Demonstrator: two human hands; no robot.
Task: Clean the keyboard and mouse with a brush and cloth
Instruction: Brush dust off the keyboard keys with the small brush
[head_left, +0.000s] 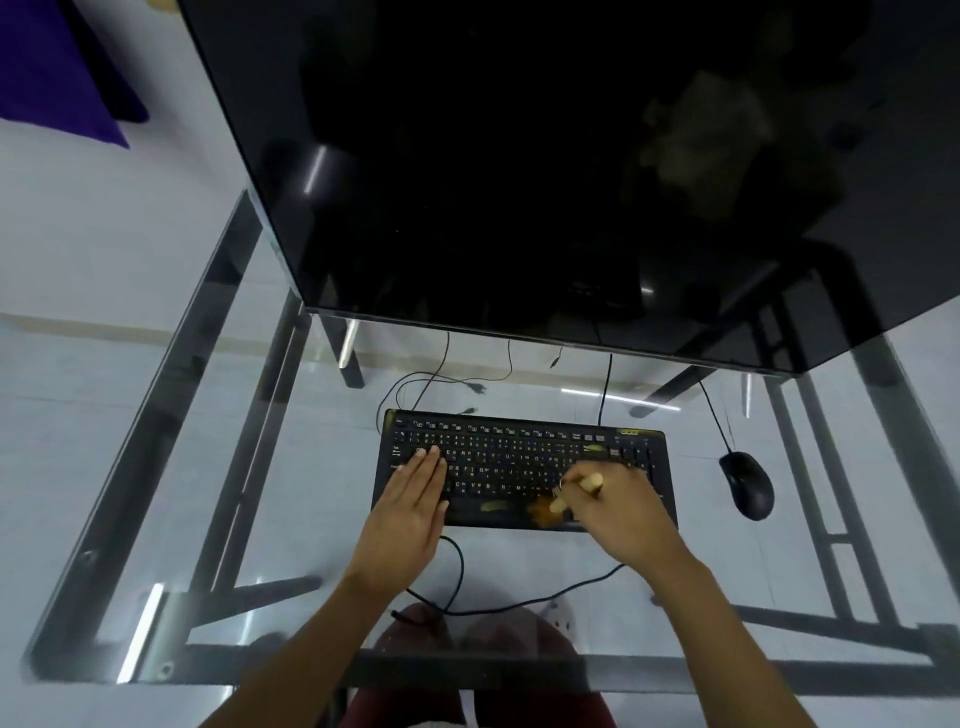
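Note:
A black keyboard (519, 457) with yellowish key legends lies on the glass table. My left hand (413, 501) rests flat on its left end, fingers together, holding nothing. My right hand (621, 512) is closed around a brush with a pale wooden handle (592, 482); the brownish bristles (543, 510) touch the keyboard's front edge near the middle. A black mouse (747, 484) sits on the glass to the right of the keyboard, apart from both hands. No cloth is visible.
A large dark glass shelf (545, 182) overhangs the space behind the keyboard. Black cables (460, 571) run across the glass table (218, 519) in front of and behind the keyboard. The table's metal frame shows through the glass. My knees are visible below the front edge.

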